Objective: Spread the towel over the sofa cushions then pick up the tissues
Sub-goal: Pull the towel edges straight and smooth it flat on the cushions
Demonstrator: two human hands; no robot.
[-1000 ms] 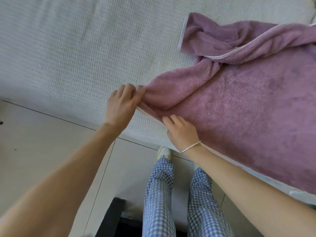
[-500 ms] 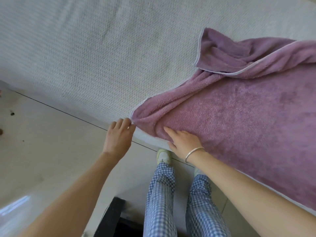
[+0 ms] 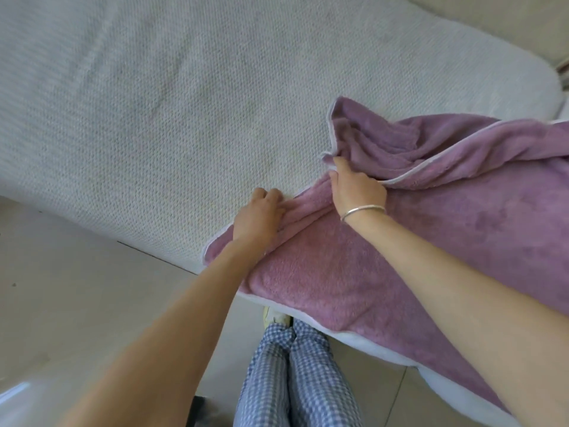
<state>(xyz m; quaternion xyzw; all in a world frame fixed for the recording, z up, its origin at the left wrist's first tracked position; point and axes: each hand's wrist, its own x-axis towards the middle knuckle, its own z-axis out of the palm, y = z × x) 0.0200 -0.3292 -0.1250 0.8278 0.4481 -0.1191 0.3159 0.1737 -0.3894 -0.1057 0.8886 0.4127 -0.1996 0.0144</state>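
A purple towel with a pale edge lies over the right part of the light woven sofa cushion. Its far part is folded and bunched, and its near corner hangs at the cushion's front edge. My left hand grips a fold along the towel's left edge. My right hand, with a silver bangle on the wrist, pinches the folded-over far corner. No tissues are in view.
A beige tiled floor runs along the sofa's front edge. My legs in blue checked trousers stand close to the sofa. A dark object sits on the floor by my feet. The sofa's back shows at top right.
Both hands have moved from the towel's near corner at the cushion's front edge farther onto the sofa. The right hand now holds the folded far corner, the left a fold on the left edge.
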